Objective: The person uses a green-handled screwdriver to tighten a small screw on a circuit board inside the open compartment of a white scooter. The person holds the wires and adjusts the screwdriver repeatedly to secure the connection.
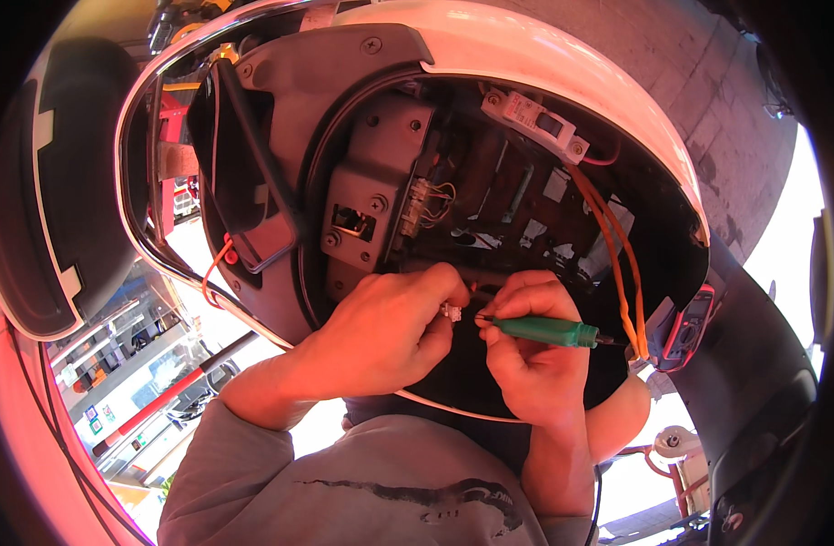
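Observation:
My left hand [394,318] pinches a small white plug connector [451,312] between thumb and fingers, over the near side of a scooter's open under-seat compartment. Just to the right, my right hand [540,350] grips a green-handled test probe [546,331]. The probe's front end points left toward the connector, and a dark lead comes off its back end. Fingers partly cover the tip, so I cannot tell whether it touches the connector. Beyond my hands, thin wires run to a white connector block [415,207] beside a grey metal bracket [383,173].
A white circuit breaker [537,126] sits at the compartment's far wall, with orange cables [622,264] running down from it. A red and black multimeter [688,329] rests at the right rim. On the left lie a phone-like dark slab [264,241] and the raised seat [62,182].

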Demonstrator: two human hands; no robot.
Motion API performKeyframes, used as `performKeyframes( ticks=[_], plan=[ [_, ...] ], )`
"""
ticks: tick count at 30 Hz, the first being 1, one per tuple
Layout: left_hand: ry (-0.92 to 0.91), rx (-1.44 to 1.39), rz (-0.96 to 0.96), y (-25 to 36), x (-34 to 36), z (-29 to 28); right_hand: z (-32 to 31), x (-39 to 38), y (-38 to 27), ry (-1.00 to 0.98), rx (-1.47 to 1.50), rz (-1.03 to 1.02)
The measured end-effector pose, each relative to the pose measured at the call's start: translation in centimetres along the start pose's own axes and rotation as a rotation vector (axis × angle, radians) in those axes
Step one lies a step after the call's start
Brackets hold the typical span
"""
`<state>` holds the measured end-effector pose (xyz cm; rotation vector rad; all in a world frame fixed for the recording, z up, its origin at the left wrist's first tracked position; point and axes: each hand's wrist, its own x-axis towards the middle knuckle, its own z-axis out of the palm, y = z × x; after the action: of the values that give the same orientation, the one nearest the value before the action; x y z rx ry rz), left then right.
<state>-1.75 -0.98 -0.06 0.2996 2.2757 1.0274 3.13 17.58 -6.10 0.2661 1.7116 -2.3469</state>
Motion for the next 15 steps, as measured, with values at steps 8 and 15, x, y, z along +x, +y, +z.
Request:
performKeyframes(
  ticks=[8, 15],
  plan=[
    [-0.015, -0.002, -0.03, 0.05, 0.02, 0.01, -0.27, -0.02, -0.02, -0.099, -0.029, -0.031],
    [-0.033, 0.001, -0.05, 0.24, 0.07, -0.18, -0.6, 0.02, -0.01, -0.177, -0.084, -0.049]
  ],
)
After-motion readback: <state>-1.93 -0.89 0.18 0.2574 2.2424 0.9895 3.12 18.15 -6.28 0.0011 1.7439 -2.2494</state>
